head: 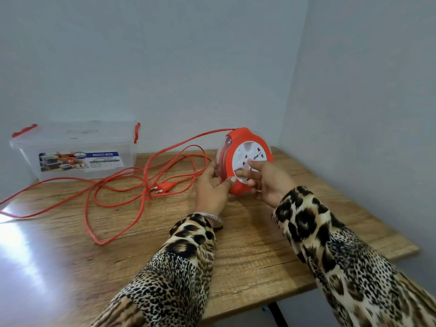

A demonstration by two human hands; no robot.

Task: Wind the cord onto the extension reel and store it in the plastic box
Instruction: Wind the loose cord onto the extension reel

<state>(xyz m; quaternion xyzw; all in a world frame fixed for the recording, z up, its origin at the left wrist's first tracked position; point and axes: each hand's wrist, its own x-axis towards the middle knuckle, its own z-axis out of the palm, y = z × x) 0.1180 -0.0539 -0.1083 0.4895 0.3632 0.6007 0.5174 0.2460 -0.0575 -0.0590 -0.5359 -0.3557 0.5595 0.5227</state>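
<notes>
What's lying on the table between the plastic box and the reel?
In the head view, loose orange cord loops across the wooden table between the plastic box and the reel, with its plug among them.

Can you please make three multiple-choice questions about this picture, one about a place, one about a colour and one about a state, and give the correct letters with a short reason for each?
1. Where does the plastic box stand?
A. on the table's far left, by the wall
B. under the table
C. on the person's lap

2. What colour is the cord?
A. black
B. orange-red
C. white

3. In what state is the box lid?
A. closed on the box
B. lying on the table
C. held in a hand

Answers:
1. A: it stands on the wooden table at the far left, against the wall.
2. B: its loose loops match the extension reel, which the left hand and right hand hold.
3. A: the lid sits on top, with red clips at both ends.
</notes>
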